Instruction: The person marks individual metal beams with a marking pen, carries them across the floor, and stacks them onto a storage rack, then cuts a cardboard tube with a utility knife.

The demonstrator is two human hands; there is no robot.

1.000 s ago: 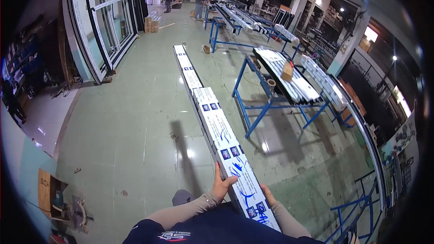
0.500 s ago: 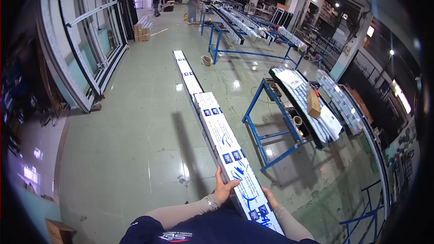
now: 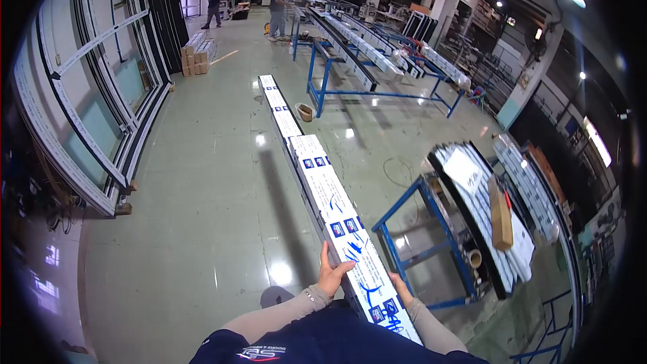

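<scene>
Stretching forward from my waist is a bundle of long profiles [image 3: 347, 229], covered in white printed film with blue logos and blue handwritten marks. A narrower profile [image 3: 276, 104] sticks out beyond the wider near part. My left hand [image 3: 332, 273] grips the left side, thumb over the top face. On the opposite side, my right hand [image 3: 402, 291] presses against the edge; its fingers beneath are hidden. The near end lies against my dark shirt [image 3: 317, 337], and the bundle is held above the floor.
Right of me stands a blue trestle [image 3: 438, 243] bearing film-covered profiles and a wooden block [image 3: 500, 219]. Blue-framed tables [image 3: 320, 87] hold more long profiles ahead. Large frames [image 3: 87, 94] lean at the left. A bucket [image 3: 304, 112] sits on the floor. Two people work farther back.
The view has moved forward: the trestle, tables and left frames appear nearer. The bundle stays in both my hands, pointing the same way.
</scene>
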